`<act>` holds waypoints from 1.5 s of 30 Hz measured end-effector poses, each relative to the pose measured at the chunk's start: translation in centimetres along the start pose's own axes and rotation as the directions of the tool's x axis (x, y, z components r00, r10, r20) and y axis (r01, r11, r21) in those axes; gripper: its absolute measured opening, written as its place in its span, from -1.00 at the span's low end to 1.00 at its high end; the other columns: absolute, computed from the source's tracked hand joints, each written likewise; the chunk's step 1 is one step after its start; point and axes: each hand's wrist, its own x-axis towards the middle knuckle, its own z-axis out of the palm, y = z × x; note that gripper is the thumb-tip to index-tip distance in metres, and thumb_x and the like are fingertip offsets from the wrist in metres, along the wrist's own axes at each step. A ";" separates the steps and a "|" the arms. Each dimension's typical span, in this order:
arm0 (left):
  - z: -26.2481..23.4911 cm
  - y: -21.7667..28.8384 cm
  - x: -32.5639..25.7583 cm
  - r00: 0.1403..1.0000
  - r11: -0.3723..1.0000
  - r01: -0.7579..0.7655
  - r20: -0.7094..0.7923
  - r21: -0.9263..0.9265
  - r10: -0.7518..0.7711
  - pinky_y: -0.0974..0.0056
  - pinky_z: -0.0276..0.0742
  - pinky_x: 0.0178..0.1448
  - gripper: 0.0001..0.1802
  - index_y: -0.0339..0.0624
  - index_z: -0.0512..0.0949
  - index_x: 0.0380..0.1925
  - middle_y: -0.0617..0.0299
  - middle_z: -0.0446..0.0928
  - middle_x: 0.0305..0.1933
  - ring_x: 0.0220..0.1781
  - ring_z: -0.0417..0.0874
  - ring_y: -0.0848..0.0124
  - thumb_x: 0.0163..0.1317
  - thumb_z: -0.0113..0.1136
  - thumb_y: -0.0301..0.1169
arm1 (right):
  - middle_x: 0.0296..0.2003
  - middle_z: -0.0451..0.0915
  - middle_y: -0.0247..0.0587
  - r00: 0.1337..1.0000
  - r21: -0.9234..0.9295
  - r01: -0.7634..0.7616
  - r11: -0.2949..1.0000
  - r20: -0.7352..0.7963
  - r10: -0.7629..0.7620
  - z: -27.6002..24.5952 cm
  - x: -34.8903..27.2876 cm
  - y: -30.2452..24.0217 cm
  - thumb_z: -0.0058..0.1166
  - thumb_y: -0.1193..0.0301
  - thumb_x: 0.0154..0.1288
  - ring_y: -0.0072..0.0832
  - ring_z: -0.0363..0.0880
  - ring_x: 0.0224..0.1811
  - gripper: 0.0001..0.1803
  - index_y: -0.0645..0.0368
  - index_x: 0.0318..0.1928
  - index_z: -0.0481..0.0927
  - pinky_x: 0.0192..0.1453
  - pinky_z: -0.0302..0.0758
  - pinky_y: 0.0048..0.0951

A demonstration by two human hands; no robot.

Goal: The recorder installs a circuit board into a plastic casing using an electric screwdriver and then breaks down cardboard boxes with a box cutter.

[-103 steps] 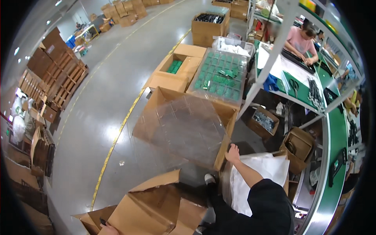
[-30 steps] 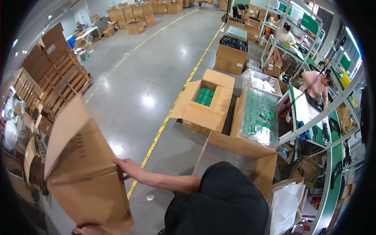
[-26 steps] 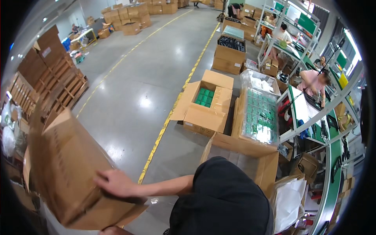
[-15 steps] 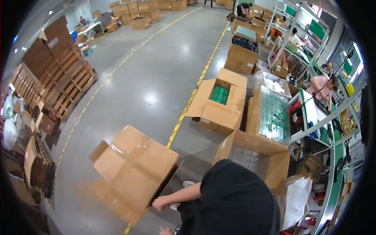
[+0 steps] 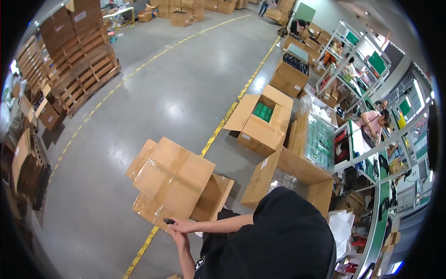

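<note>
A large brown cardboard box (image 5: pixel 179 172) stands in front of me on the left, with clear tape along its panels. Its flaps stick out at the far left, and an open side shows its inside toward my legs. At the box's near lower edge my two hands meet. My right hand (image 5: pixel 183 226), its arm reaching across from the right, is closed at a small dark object (image 5: pixel 168 221), whose kind I cannot make out. Just below it, touching, is my left hand (image 5: pixel 179 238), with its fingers partly hidden behind the right one.
An open carton (image 5: pixel 258 186) lined with plastic stands right of the box. Beyond it are a carton with green pieces (image 5: pixel 244 139) and a plastic-covered stack of green parts (image 5: pixel 319 139). Workbenches (image 5: pixel 382 204) with people run along the right; wooden pallets (image 5: pixel 88 79) stand at left.
The box has turned and shifted, its open side now showing toward me. My hands have come together at its near edge, and a small dark object shows at them.
</note>
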 end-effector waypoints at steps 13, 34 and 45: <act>-2.3 1.2 -0.7 0.839 0.720 0.525 -0.135 0.453 -0.527 0.39 0.41 -0.43 -0.79 -0.12 0.45 -0.23 0.30 0.48 -0.47 -0.50 0.54 0.47 0.30 0.05 -0.23 | -0.45 0.55 -0.25 0.923 -0.022 -0.109 0.994 -0.373 0.093 -11.3 1.1 0.4 -0.10 0.15 0.37 -0.53 0.51 -0.40 -0.62 0.26 -0.25 0.51 -0.25 0.47 -0.41; -5.0 7.7 -5.9 0.664 0.695 0.636 -0.696 0.335 -0.272 0.45 0.38 -0.35 -0.74 -0.11 0.47 -0.15 0.34 0.51 -0.40 -0.40 0.51 0.57 0.34 0.01 -0.19 | -0.21 0.52 0.16 0.916 -0.164 -0.328 0.930 -0.295 0.271 -23.8 21.6 16.1 0.06 0.16 0.26 -0.08 0.54 -0.11 -0.53 0.32 -0.07 0.32 -0.02 0.44 -0.24; -23.7 2.9 5.1 0.568 0.705 0.704 -0.662 0.084 -0.489 0.43 0.45 -0.33 -0.85 -0.13 0.49 -0.25 0.31 0.47 -0.44 -0.41 0.51 0.51 0.36 -0.03 -0.33 | -0.18 0.54 0.13 0.882 -0.747 -0.471 0.469 -0.404 0.242 -18.5 46.8 19.7 -0.13 0.27 0.36 0.09 0.54 -0.14 -0.71 0.12 -0.02 0.22 -0.12 0.46 0.05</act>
